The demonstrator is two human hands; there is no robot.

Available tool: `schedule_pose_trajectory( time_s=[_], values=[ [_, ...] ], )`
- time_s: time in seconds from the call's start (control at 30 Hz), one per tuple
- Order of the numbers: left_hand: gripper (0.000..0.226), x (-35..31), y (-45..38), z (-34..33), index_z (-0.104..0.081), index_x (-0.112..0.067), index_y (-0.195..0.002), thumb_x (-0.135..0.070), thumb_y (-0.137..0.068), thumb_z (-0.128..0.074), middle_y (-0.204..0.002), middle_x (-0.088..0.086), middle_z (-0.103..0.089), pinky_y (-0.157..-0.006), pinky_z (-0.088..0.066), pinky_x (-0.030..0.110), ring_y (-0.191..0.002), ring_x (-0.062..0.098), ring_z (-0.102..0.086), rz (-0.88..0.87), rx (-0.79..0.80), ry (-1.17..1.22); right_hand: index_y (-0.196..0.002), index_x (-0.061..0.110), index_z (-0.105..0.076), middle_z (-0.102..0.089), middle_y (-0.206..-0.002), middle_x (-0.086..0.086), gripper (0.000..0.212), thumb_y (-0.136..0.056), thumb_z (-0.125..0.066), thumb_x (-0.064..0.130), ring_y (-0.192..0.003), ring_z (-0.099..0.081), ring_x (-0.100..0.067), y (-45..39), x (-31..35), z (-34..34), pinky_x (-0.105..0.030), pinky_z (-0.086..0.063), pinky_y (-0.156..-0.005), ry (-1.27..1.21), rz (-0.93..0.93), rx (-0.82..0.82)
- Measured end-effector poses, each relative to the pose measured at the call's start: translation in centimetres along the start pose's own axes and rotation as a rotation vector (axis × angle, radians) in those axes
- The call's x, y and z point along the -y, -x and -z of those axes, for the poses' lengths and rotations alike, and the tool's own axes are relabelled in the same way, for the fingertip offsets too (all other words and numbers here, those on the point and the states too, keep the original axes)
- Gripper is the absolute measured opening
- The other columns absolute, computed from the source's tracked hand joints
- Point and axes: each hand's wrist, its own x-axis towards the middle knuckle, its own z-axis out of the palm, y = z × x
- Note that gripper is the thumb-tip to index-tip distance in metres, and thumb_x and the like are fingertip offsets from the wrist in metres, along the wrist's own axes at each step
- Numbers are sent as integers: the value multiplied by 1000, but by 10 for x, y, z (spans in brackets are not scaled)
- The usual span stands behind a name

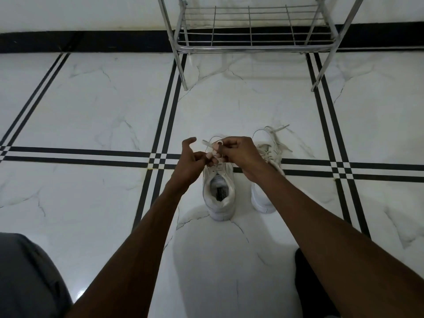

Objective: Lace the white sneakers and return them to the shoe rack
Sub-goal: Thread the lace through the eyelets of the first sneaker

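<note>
Two white sneakers stand side by side on the marble floor, toes pointing away from me. Both my hands work over the front of the left sneaker [219, 196]. My right hand [238, 154] pinches a white lace [207, 143] whose flat end sticks out to the left. My left hand [195, 160] has its lower fingers curled on the lace strands by the eyelets, thumb and forefinger spread. The right sneaker [266, 177] is partly hidden by my right forearm; its laces [276, 131] lie loose past the toe. The metal shoe rack [252, 47] stands ahead.
The rack's wire shelves hold nothing that I can see, and its legs [183, 81] rest on the floor about one tile beyond the shoes. Black inlay stripes cross the white tiles. My grey-clad knee [27, 276] is at bottom left.
</note>
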Motion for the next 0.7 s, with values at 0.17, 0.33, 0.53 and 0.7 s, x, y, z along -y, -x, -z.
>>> schedule_pose_trajectory(
  time_s=[0.17, 0.33, 0.53, 0.7],
  values=[
    [67, 8, -6, 2, -28, -15, -148, -10, -96, -68, -98, 3, -76, -81, -55, 28, -84, 8, -75, 81, -31, 56, -98, 10, -79, -78, -88, -13, 12, -90, -72, 17, -68, -70, -7, 0, 7, 12, -24, -59, -70, 299, 77, 162],
    [63, 6, -10, -2, -40, -12, -145, -15, -92, -74, -101, 12, -79, -98, -56, 46, -102, 24, -74, 53, -53, 22, -94, 13, -81, -79, -88, -7, 13, -83, -77, 19, -79, -74, -17, -6, 22, 16, -31, -60, -77, 838, 225, 172],
    [46, 3, -5, -5, -49, -17, -144, -13, -99, -59, -105, 8, -79, -89, -55, 33, -89, 11, -73, 25, -41, 62, -73, 20, -77, -74, -74, 2, 4, -72, -76, 17, -71, -70, -18, -5, 14, 0, -34, -59, -63, 928, 283, -73],
    [47, -1, -7, -5, -52, -16, -144, -3, -99, -55, -125, 7, -73, -94, -58, 35, -112, 22, -70, -31, 55, 25, -69, 17, -76, -74, -70, 8, 7, -70, -81, 21, -66, -69, -6, -4, 8, 0, -24, -56, -64, 624, 242, -140]
  ],
)
